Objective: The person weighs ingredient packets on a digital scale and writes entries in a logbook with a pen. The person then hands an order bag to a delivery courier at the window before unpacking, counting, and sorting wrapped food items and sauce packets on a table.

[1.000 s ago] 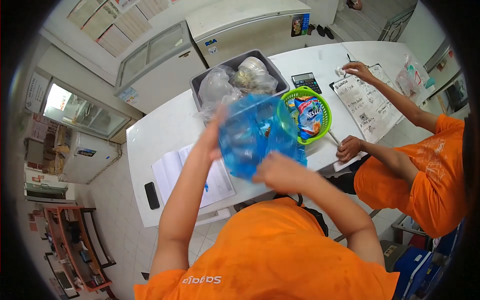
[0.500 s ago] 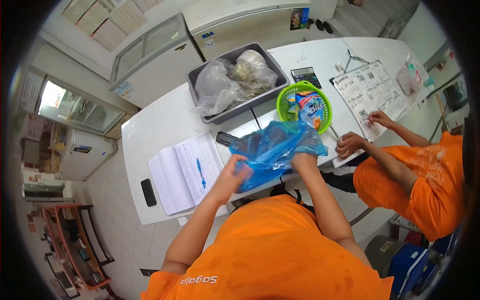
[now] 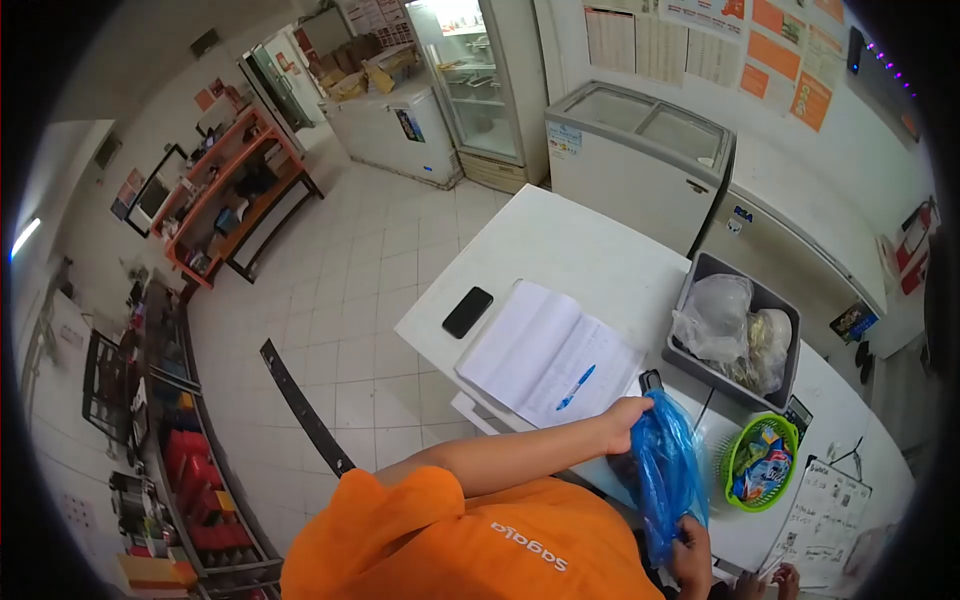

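Observation:
A blue plastic bag (image 3: 664, 465) is stretched long between my two hands at the table's front edge. My left hand (image 3: 628, 424) pinches its upper end, with the fingers closed near a black object (image 3: 651, 381) on the table. Lower down, my right hand (image 3: 690, 555) is closed on the other end of the bag. Just to the right stands a green plastic basket (image 3: 727, 470) with colourful snack packets (image 3: 766, 468) in it. Whether the bag holds anything I cannot make out.
On the white table (image 3: 540, 235) lie a phone (image 3: 468, 312), an open notebook (image 3: 530, 350) with a blue pen (image 3: 577, 387), a grey bin (image 3: 690, 362) of plastic bags, a calculator (image 3: 797, 414) and a whiteboard (image 3: 815, 525). A co-worker's hand (image 3: 788, 580) shows at the bottom right.
My view has swung to the left, so the table appears further right. The bag was spread wide before; now it is drawn long and narrow between my hands.

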`<state>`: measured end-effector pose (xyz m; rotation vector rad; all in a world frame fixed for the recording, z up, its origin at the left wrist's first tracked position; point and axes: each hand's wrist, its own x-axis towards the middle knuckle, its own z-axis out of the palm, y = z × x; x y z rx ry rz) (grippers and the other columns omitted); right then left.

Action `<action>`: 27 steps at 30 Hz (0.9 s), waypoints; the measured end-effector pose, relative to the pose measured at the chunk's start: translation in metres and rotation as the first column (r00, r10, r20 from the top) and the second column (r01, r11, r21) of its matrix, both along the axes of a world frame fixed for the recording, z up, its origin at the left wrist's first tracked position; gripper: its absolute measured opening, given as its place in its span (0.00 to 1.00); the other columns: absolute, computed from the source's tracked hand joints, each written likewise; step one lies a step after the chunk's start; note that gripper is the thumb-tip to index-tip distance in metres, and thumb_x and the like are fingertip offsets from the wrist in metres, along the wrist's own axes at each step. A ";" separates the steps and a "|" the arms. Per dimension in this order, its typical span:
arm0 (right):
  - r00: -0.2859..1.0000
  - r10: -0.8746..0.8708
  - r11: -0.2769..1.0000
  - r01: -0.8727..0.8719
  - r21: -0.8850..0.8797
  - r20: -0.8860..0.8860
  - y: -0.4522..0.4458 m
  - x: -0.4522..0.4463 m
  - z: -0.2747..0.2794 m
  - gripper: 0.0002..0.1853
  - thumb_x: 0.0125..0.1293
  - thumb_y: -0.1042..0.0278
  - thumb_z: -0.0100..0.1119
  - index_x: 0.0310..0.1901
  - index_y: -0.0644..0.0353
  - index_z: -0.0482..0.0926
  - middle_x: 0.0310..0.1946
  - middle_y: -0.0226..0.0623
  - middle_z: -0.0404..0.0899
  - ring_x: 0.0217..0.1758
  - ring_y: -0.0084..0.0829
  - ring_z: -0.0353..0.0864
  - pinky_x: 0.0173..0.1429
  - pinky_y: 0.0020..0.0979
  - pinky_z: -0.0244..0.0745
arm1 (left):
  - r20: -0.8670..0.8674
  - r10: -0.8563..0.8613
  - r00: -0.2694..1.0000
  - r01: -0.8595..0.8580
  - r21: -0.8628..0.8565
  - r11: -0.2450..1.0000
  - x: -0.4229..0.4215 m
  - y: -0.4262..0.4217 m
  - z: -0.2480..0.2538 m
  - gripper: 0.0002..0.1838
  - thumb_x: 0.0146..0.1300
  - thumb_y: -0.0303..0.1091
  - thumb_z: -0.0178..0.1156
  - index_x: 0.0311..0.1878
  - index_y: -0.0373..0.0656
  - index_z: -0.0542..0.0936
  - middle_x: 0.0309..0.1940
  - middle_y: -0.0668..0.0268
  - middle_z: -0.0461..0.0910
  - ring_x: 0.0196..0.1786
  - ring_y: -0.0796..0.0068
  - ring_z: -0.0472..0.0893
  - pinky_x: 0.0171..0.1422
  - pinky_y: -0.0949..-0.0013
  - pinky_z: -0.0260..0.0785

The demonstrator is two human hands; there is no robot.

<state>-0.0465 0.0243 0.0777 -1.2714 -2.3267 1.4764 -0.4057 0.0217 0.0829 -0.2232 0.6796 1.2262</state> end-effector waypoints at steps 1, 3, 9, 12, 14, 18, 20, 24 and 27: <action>0.933 -0.209 0.961 0.141 -0.237 -0.294 0.003 -0.002 -0.002 0.19 0.52 0.83 0.53 0.48 0.63 0.77 0.43 0.40 0.81 0.48 0.40 0.84 0.60 0.44 0.80 | -0.003 -0.023 1.000 0.023 -0.007 1.000 0.001 0.002 -0.015 0.12 0.74 0.33 0.52 0.51 0.40 0.81 0.44 0.58 0.85 0.49 0.64 0.85 0.58 0.57 0.80; 0.465 -0.678 0.688 0.130 -0.714 -0.569 0.011 -0.009 -0.010 0.21 0.53 0.82 0.53 0.52 0.60 0.75 0.46 0.38 0.81 0.49 0.39 0.83 0.60 0.45 0.80 | -0.009 -0.068 0.998 0.068 -0.026 0.997 0.009 0.005 -0.044 0.12 0.73 0.34 0.53 0.48 0.40 0.83 0.40 0.58 0.85 0.44 0.63 0.85 0.55 0.58 0.80; -0.024 -0.905 0.418 0.118 -0.901 -0.424 0.026 0.019 -0.055 0.25 0.57 0.78 0.54 0.59 0.65 0.76 0.54 0.44 0.82 0.60 0.43 0.80 0.72 0.47 0.72 | -0.399 -0.190 0.897 0.241 0.083 0.967 -0.001 0.000 0.002 0.14 0.71 0.30 0.57 0.57 0.38 0.80 0.43 0.64 0.84 0.45 0.71 0.84 0.51 0.64 0.81; -0.197 -0.850 0.494 0.027 -0.869 -0.489 0.006 -0.014 0.045 0.21 0.57 0.77 0.50 0.53 0.67 0.76 0.50 0.47 0.82 0.57 0.45 0.81 0.69 0.46 0.74 | -0.307 -0.173 0.936 0.303 0.449 0.841 -0.022 -0.003 0.041 0.35 0.67 0.23 0.57 0.77 0.45 0.63 0.59 0.60 0.79 0.57 0.66 0.82 0.63 0.63 0.77; -0.217 -0.734 0.680 -0.228 -0.697 -0.644 0.014 -0.021 0.066 0.17 0.56 0.76 0.51 0.48 0.68 0.75 0.44 0.45 0.81 0.50 0.43 0.82 0.62 0.45 0.78 | -0.050 -0.184 0.982 0.174 0.625 0.761 -0.018 -0.002 0.062 0.42 0.64 0.29 0.60 0.81 0.39 0.56 0.63 0.54 0.77 0.63 0.61 0.80 0.70 0.60 0.72; -0.056 -0.822 0.565 -0.207 -0.799 -0.567 0.001 -0.022 0.064 0.13 0.55 0.77 0.56 0.43 0.59 0.71 0.32 0.30 0.73 0.38 0.26 0.76 0.41 0.29 0.74 | 0.085 0.079 0.993 -0.110 0.462 0.880 -0.011 -0.006 0.052 0.34 0.71 0.31 0.54 0.79 0.42 0.58 0.63 0.53 0.76 0.61 0.59 0.80 0.67 0.56 0.74; 0.328 -0.792 0.595 0.224 -0.772 -0.515 -0.010 -0.015 0.035 0.12 0.55 0.79 0.59 0.41 0.61 0.73 0.33 0.32 0.77 0.38 0.25 0.77 0.42 0.27 0.74 | 0.132 0.107 0.985 -0.146 0.327 0.934 -0.016 -0.010 0.020 0.29 0.71 0.28 0.55 0.75 0.47 0.64 0.62 0.53 0.76 0.58 0.59 0.80 0.66 0.55 0.74; 0.576 -0.792 0.611 0.734 -0.298 -0.203 -0.018 -0.014 -0.041 0.12 0.55 0.84 0.64 0.41 0.62 0.78 0.36 0.32 0.81 0.38 0.22 0.79 0.43 0.25 0.75 | -0.802 -0.116 0.586 0.409 0.169 0.896 -0.011 -0.021 -0.014 0.28 0.61 0.25 0.66 0.64 0.51 0.70 0.56 0.55 0.75 0.58 0.57 0.78 0.64 0.56 0.71; 0.355 -0.900 0.407 0.893 -0.193 -0.252 -0.016 -0.008 -0.057 0.12 0.58 0.86 0.59 0.44 0.64 0.81 0.40 0.33 0.83 0.39 0.24 0.81 0.45 0.27 0.77 | -0.899 0.136 -0.417 0.551 -0.131 0.824 -0.009 -0.016 -0.020 0.31 0.49 0.20 0.72 0.56 0.48 0.71 0.45 0.57 0.73 0.50 0.57 0.76 0.50 0.61 0.73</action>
